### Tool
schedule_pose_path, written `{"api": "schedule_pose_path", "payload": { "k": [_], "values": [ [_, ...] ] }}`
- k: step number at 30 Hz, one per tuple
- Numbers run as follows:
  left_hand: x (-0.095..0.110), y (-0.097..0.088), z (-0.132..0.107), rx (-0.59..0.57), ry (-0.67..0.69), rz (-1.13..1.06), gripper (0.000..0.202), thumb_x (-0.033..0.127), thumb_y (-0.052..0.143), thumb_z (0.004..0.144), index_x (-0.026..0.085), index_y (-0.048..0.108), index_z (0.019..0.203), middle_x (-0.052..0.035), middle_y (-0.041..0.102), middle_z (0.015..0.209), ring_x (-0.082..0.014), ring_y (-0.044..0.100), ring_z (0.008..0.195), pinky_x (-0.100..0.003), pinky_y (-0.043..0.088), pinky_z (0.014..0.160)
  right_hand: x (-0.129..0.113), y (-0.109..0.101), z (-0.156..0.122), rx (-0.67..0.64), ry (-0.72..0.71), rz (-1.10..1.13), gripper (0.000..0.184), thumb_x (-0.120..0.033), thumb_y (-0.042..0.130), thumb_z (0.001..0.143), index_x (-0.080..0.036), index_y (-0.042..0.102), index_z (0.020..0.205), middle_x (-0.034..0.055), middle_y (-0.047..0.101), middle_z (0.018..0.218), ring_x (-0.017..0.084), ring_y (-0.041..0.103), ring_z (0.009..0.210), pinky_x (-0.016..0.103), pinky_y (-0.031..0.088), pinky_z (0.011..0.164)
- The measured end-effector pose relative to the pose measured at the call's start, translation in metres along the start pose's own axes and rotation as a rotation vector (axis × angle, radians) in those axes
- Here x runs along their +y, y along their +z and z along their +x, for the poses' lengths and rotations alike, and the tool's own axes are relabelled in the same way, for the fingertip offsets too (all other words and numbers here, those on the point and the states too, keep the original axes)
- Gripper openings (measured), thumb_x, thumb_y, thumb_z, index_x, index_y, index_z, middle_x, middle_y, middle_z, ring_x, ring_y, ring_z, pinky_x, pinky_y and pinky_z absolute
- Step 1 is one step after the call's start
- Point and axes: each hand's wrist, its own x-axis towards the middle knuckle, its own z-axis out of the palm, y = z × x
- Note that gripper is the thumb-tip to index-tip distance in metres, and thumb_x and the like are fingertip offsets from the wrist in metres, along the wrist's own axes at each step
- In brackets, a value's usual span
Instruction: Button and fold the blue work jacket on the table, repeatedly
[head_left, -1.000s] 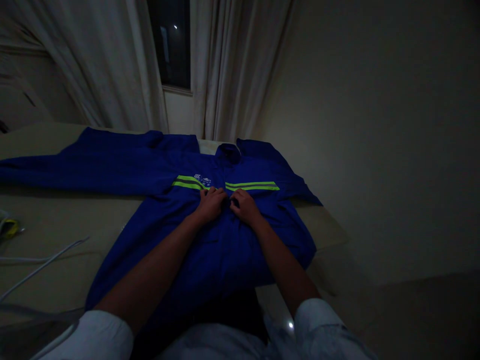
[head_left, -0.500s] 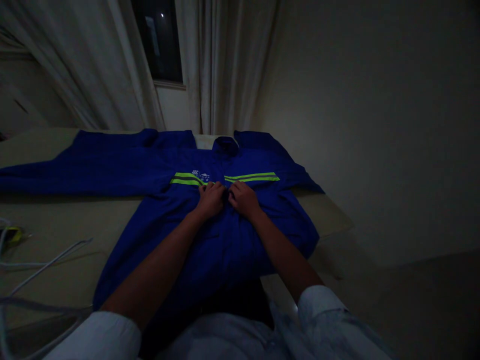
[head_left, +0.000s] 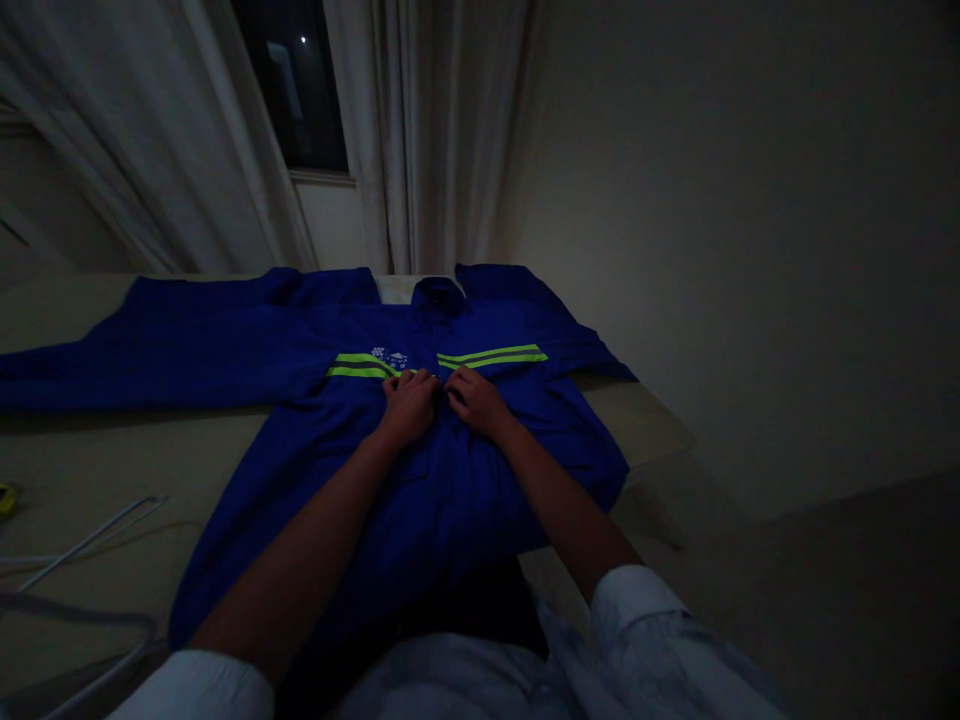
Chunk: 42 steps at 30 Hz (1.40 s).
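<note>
A blue work jacket (head_left: 375, 520) with green-yellow reflective stripes lies spread on the table, front up, its collar at the far side and its sleeves out to both sides. White printing shows on the chest left of the front opening. My left hand (head_left: 411, 405) is closed on the jacket's front edge just below the stripe. Close beside it, my right hand (head_left: 474, 400) has its fingers pinched on the other side of the front opening. Whatever small part of the closure lies between the fingertips is too dark to make out.
The pale table (head_left: 217, 450) ends at the right near a bare wall (head_left: 735, 250). White wire hangers (head_left: 97, 540) lie at the left, with a yellow object (head_left: 7, 498) at the frame's edge. Behind the table hang long curtains (head_left: 427, 130) beside a dark window (head_left: 296, 90).
The view has turned a little to the right, so everything sits slightly further left. Both hands stay at the jacket's front, with the right fingers slightly apart from the left ones.
</note>
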Motion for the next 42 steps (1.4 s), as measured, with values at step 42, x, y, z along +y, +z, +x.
{"api": "schedule_pose_path", "payload": {
  "k": [42],
  "values": [
    [0.010, -0.015, -0.007, 0.182, 0.075, 0.048, 0.033, 0.036, 0.052, 0.099, 0.028, 0.070, 0.125, -0.0126, 0.070, 0.129, -0.0335, 0.060, 0.123, -0.058, 0.029, 0.113, -0.002, 0.003, 0.003, 0.152, 0.253, -0.151, 0.006, -0.020, 0.064, 0.090, -0.022, 0.067, 0.095, 0.0068, 0.066, 0.106, 0.022, 0.063, 0.097, 0.031, 0.051, 0.086]
  ]
}}
